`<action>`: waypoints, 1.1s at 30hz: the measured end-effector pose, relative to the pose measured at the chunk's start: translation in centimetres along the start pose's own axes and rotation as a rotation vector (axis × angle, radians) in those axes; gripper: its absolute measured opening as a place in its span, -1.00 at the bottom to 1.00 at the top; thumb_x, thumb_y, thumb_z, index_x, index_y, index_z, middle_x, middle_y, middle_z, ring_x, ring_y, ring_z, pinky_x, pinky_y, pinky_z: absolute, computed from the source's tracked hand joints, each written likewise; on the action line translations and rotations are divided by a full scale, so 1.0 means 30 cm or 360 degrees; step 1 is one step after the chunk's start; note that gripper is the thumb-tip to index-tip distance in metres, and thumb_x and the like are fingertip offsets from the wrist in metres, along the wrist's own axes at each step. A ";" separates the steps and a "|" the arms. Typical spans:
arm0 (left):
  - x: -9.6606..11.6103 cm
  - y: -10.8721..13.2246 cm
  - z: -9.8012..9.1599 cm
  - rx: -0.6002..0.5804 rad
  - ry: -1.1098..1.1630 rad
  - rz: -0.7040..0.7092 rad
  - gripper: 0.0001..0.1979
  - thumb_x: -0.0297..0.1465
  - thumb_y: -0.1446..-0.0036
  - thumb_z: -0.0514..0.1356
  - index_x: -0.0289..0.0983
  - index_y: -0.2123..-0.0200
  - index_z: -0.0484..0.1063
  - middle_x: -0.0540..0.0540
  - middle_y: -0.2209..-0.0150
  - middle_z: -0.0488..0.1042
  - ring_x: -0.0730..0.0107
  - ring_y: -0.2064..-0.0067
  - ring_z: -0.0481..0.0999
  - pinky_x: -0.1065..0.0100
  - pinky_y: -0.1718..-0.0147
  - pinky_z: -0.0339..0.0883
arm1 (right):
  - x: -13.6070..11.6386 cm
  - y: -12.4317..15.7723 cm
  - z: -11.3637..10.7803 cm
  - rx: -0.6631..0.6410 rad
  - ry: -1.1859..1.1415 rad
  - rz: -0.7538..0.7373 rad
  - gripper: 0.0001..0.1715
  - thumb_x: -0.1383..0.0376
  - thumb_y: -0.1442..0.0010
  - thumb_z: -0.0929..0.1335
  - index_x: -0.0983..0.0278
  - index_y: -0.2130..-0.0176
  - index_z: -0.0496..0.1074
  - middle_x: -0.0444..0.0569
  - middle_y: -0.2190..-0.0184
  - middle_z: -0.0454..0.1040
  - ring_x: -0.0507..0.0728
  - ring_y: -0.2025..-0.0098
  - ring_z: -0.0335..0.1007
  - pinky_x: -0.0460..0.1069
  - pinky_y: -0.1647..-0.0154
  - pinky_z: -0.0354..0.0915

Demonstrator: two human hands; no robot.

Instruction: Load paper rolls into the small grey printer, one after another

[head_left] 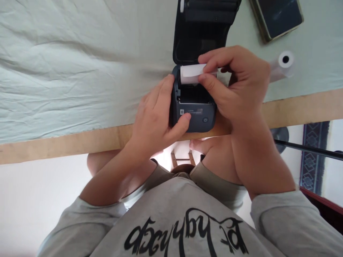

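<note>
A small dark printer (197, 119) stands at the table's front edge with its lid (202, 39) raised away from me. My left hand (158, 110) wraps round the printer's left side, its thumb on the front panel near the label. A white paper roll (189, 74) lies at the mouth of the printer's compartment. Its right end is pinched between the thumb and fingers of my right hand (235, 78), which hides part of the printer's right side. Another white paper roll (280, 66) lies on the cloth to the right of my right hand.
A dark phone-like device (278, 18) lies at the upper right of the table. A wrinkled pale green cloth (80, 64) covers the table up to its bare wooden front edge (66, 144). Below the edge are my legs, and a black bar (308, 148) is at the right.
</note>
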State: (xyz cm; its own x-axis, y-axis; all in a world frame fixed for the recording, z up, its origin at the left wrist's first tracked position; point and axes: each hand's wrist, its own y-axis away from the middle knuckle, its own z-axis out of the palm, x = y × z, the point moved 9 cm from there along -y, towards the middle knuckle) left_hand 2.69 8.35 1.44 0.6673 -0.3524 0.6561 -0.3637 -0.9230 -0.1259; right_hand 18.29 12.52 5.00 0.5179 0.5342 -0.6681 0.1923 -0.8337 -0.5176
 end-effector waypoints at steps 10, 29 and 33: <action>-0.026 0.005 0.006 -0.0005 0.0069 0.0090 -0.28 -0.08 -0.30 0.18 -0.14 -0.42 0.08 -0.23 -0.41 0.26 -0.13 -0.38 0.33 -0.11 -0.33 0.27 | 0.011 0.026 -0.008 0.0049 -0.0376 0.0158 -0.92 0.27 -0.19 0.49 0.15 0.33 0.52 -0.12 0.22 0.65 0.17 0.07 0.58 0.15 -0.02 0.50; -0.029 -0.006 -0.002 -0.0023 0.0039 0.0049 -0.34 -0.09 -0.29 0.16 -0.14 -0.38 0.13 -0.21 -0.38 0.31 -0.05 -0.35 0.38 -0.08 -0.31 0.32 | 0.007 0.052 -0.027 -0.0122 -0.0489 -0.0083 -0.90 0.17 -0.25 0.41 0.11 0.26 0.55 -0.05 0.16 0.55 0.19 0.01 0.48 0.23 -0.19 0.39; -0.024 -0.003 0.000 -0.0025 0.0006 0.0077 -0.29 -0.10 -0.27 0.17 -0.16 -0.40 0.09 -0.24 -0.39 0.30 -0.07 -0.36 0.37 -0.11 -0.31 0.32 | 0.108 0.070 -0.069 0.0286 -0.0488 0.0067 -0.49 0.04 -0.21 0.40 0.01 -0.13 0.42 -0.05 -0.03 0.41 0.17 -0.09 0.41 0.08 0.07 0.43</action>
State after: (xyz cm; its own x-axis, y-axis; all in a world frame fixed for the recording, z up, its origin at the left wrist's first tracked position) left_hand 2.26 8.70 1.00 0.6465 -0.3958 0.6522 -0.4057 -0.9024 -0.1455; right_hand 22.09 12.21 2.85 0.2426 0.5396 -0.8062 0.0122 -0.8327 -0.5536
